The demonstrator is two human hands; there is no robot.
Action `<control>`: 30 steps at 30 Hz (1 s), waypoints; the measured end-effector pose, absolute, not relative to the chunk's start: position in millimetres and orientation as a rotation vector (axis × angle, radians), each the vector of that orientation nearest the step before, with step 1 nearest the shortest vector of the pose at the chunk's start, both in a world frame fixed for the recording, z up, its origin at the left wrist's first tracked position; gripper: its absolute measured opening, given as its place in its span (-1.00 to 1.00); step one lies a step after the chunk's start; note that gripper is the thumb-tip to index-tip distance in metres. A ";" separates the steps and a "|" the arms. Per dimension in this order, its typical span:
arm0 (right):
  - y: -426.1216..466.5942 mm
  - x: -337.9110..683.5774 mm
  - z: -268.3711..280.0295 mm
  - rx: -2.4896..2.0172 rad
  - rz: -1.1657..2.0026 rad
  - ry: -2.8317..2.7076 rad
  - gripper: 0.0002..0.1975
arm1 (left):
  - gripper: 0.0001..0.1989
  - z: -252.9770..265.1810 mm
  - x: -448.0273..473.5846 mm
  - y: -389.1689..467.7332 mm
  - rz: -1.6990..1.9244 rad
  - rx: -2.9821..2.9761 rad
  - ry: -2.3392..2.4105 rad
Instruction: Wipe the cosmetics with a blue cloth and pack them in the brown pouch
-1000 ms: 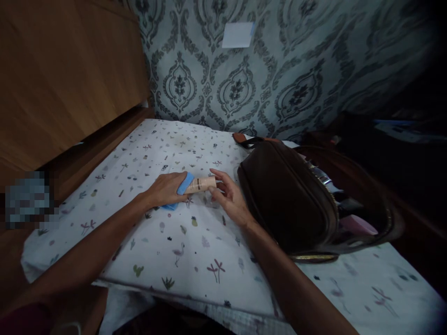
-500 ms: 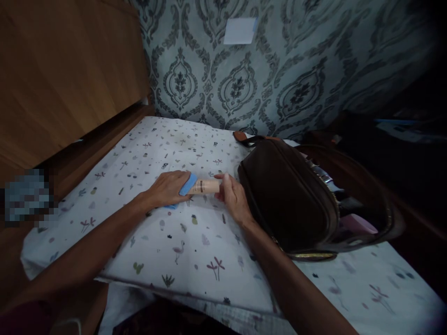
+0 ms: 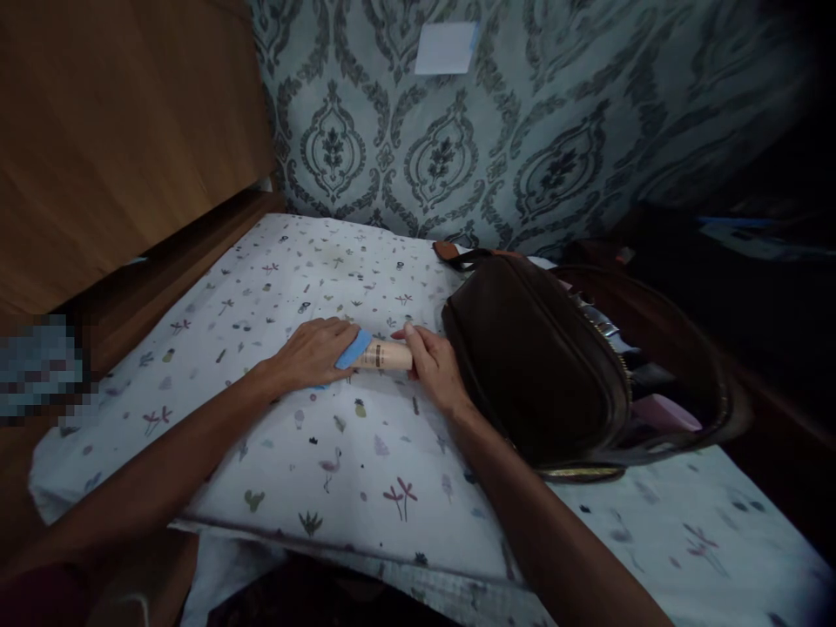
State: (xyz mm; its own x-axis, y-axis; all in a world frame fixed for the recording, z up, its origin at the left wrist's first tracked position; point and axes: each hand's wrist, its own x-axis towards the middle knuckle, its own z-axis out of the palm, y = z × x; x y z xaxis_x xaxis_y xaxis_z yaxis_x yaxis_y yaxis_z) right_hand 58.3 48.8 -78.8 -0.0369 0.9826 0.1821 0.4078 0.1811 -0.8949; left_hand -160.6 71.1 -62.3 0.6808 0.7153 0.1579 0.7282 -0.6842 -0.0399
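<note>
A beige cosmetic tube (image 3: 390, 355) with small dark lettering, like a foundation tube, lies sideways between my hands, just above the patterned cloth surface. My left hand (image 3: 317, 353) is closed on a blue cloth (image 3: 353, 349) wrapped around the tube's left end. The fingers of my right hand (image 3: 434, 367) grip its right end, thumb on top; that end is hidden by them. Close beside my right hand and forearm stands a dark brown bag (image 3: 529, 366), unzipped, with its lid folded back to the right.
Inside the bag are a pink item (image 3: 666, 413) and silvery packets (image 3: 597, 319). The white printed sheet (image 3: 366, 540) covers the surface under my hands. A wooden cabinet (image 3: 131, 131) borders the left; a patterned wall (image 3: 385, 113) with a white paper (image 3: 446, 48) stands behind.
My right fingers have closed further over the tube's right end. The left hand and blue cloth hold nearly the same place; the whole view has shifted slightly.
</note>
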 end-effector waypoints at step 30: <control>44.3 51.3 -74.2 -1.136 1.038 -1.272 -0.54 | -0.59 -55.8 -197.1 96.7 -0.879 -2.968 -1.548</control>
